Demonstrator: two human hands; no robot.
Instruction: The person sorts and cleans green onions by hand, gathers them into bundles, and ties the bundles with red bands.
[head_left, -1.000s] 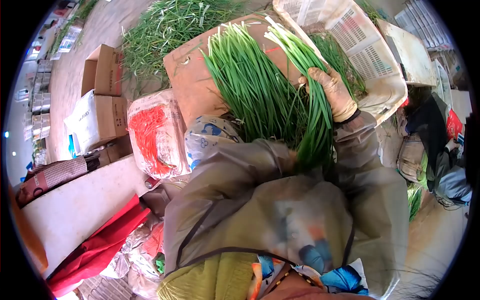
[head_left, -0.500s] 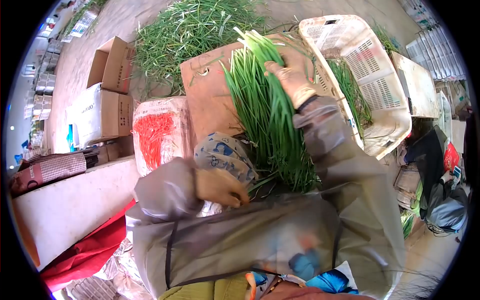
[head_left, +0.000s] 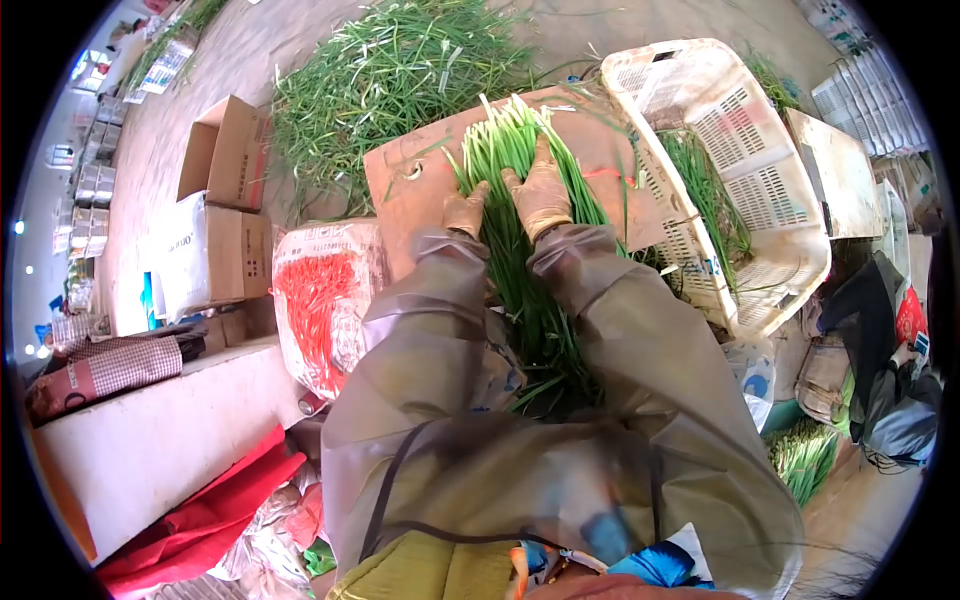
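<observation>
A thick bunch of garlic chives point(head_left: 510, 225) lies on a brown board point(head_left: 410, 190), its pale cut ends pointing away from me and its long green leaves trailing toward my lap. My left hand point(head_left: 466, 208), gloved, is pressed around the bunch's left side. On its top and right side sits my right hand point(head_left: 543, 192), also gloved, with the thumb toward the left. Both hands hold the bunch just below the pale ends; the fingertips underneath are hidden. A thin red tie point(head_left: 606, 174) is on the board to the right.
Loose chives make a big heap point(head_left: 400, 90) on the floor beyond the board. At right stands a white perforated crate point(head_left: 745, 130) with some chives inside. Left of the board is a bag of red ties point(head_left: 320, 300), near cardboard boxes point(head_left: 235, 250). Another person point(head_left: 895, 400) is far right.
My left hand has moved from near my lap up to the bunch's left side. My right hand has shifted left and slightly nearer, and the bunch now lies straighter between both hands.
</observation>
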